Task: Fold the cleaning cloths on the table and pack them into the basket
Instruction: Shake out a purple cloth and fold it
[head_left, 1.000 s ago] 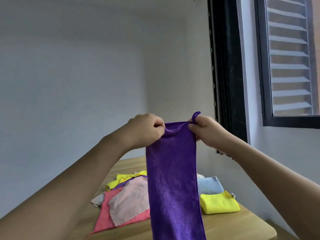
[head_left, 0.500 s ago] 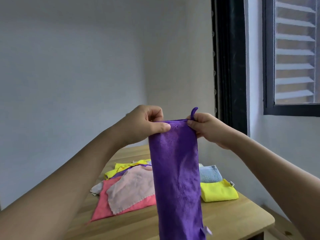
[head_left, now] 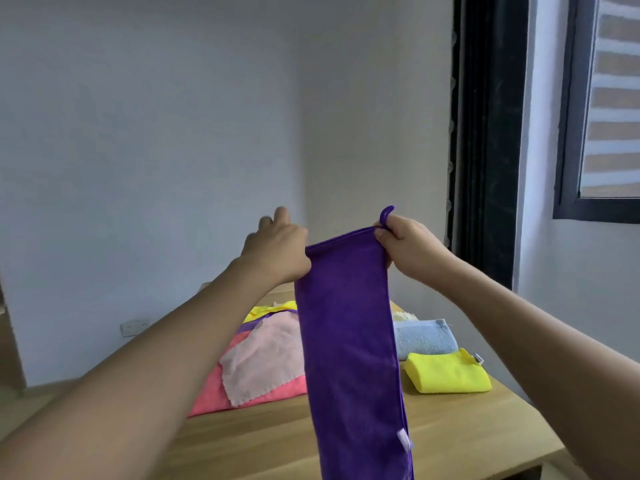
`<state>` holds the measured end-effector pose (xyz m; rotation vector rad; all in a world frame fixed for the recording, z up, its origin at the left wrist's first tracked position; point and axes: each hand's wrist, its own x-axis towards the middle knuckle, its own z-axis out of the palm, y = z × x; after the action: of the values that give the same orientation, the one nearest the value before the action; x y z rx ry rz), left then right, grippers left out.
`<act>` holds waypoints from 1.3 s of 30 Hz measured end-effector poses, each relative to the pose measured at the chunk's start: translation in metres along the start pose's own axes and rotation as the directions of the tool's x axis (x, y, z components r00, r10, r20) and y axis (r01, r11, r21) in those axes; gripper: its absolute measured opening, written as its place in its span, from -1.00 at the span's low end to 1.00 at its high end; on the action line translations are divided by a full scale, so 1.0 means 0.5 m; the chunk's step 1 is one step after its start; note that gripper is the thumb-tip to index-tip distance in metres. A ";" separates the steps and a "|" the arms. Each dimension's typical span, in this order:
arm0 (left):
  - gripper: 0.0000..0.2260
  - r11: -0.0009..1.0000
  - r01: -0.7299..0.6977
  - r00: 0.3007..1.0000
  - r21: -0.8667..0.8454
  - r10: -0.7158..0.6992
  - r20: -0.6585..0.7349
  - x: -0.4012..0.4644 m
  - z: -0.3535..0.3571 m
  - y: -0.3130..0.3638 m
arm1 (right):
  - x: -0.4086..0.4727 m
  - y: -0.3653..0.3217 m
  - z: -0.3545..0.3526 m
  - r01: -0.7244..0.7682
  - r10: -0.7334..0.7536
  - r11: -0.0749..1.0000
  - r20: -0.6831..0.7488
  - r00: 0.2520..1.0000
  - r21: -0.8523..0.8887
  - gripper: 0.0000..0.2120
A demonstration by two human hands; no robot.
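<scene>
The long purple microfibre cloth [head_left: 349, 341], already doubled lengthwise into a narrow strip, hangs in the air over the pale wooden worktop [head_left: 467, 434], likely so its weight pulls it straight before the next fold. The left hand [head_left: 277, 249] pinches 1 top corner with its other fingers lifted; the right hand [head_left: 405, 249] has a closed grip on the other corner, just under the hanging loop [head_left: 387, 214]. Behind, on the worktop, lie a folded yellow cloth [head_left: 450, 374] and a folded light-blue towel [head_left: 422, 339], beside an unfolded heap topped by a pale pink cloth [head_left: 263, 362]. No basket shows, so nothing looks packed yet.
</scene>
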<state>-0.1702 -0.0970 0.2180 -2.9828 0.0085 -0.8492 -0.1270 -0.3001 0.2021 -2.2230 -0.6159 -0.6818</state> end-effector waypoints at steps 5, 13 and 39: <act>-0.90 0.950 0.096 0.995 -0.297 -0.101 -0.002 0.087 0.053 -0.036 | 0.073 0.027 0.059 -0.002 0.012 0.997 -0.120 0.993 0.082 -0.78; -0.91 0.769 0.078 0.997 -0.634 -0.077 0.029 0.044 0.035 -0.038 | 0.044 0.053 0.070 0.038 0.003 0.915 -0.101 0.995 0.403 -0.75; -0.90 0.568 0.449 0.879 -0.689 -0.143 0.455 -0.149 0.564 0.038 | -0.210 0.357 0.341 -0.384 0.404 0.915 0.314 0.859 -0.126 -0.85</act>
<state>-0.0849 -0.1041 -0.0616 -4.0450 -0.2128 -0.3132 -0.0495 -0.3081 -0.0546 -2.4404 -0.2793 -0.1115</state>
